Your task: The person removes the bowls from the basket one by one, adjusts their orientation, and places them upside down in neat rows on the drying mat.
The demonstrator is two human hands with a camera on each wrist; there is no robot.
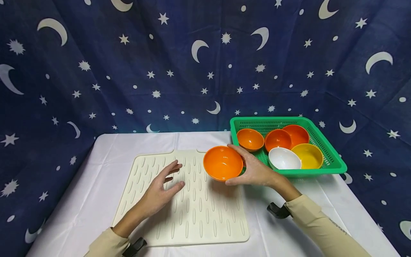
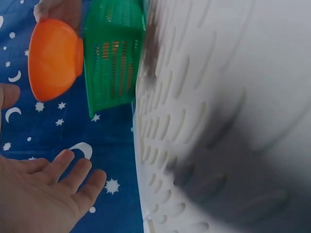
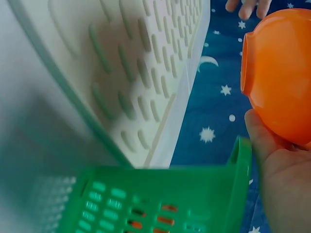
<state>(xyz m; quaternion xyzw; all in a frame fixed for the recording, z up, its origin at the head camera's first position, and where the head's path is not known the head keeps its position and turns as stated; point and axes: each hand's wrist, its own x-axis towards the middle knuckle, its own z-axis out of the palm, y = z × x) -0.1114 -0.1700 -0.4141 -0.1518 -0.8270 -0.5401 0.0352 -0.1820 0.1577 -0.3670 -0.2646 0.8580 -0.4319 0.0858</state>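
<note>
My right hand (image 1: 253,169) holds an orange bowl (image 1: 223,163) by its right side, thumb and fingers curved round it. The bowl is raised over the right part of a cream drying mat (image 1: 192,228), its hollow side showing in the head view. The right wrist view shows the bowl's rounded underside (image 3: 284,73) and foot, with part of the right hand (image 3: 284,165) at its wall. Over the mat's left part hovers my left hand (image 1: 158,194), fingers spread and relaxed, holding nothing. In the left wrist view the left hand (image 2: 48,194) stands apart from the bowl (image 2: 54,60).
A green plastic basket (image 1: 334,157) stands at the back right of the white-covered table (image 1: 80,200). Inside are several orange bowls (image 1: 250,139), a white bowl (image 1: 284,159) and a yellow bowl (image 1: 308,156). Behind the table hangs a blue curtain (image 1: 179,103) with moons and stars.
</note>
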